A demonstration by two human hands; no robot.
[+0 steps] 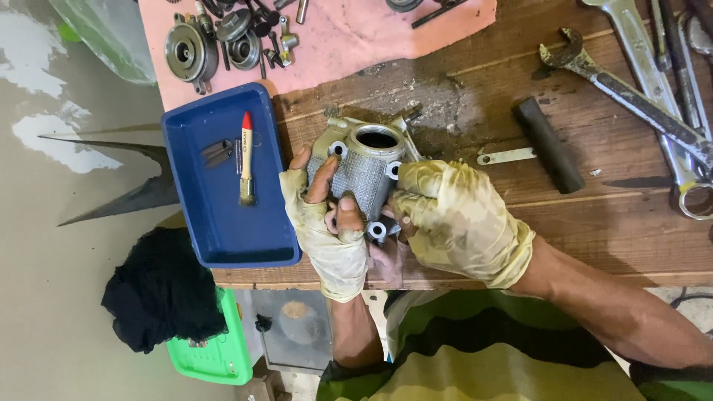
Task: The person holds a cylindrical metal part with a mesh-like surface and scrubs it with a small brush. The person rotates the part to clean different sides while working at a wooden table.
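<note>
Here, both gloved hands, left hand (pixel 327 223) and right hand (pixel 457 223), clasp the metal engine cylinder (pixel 364 167).

Workbench (pixel 594 223): engine cylinder (pixel 364 174) at the near middle, gripped between left hand (pixel 327 230) and right hand (pixel 460 223). Tray (pixel 215 223) just left of it, holding a brush (pixel 246 160). Cloth (pixel 349 52) behind, carrying small engine parts (pixel 223 41). Rod (pixel 549 145) right of the cylinder; wrenches (pixel 631 89) at far right. Rag (pixel 160 289) below the tray, off the bench.

Both gloved hands, left hand (pixel 327 223) and right hand (pixel 457 223), clasp a finned grey metal cylinder block (pixel 364 167) near the wooden worktop's (pixel 594 230) front edge.
</note>
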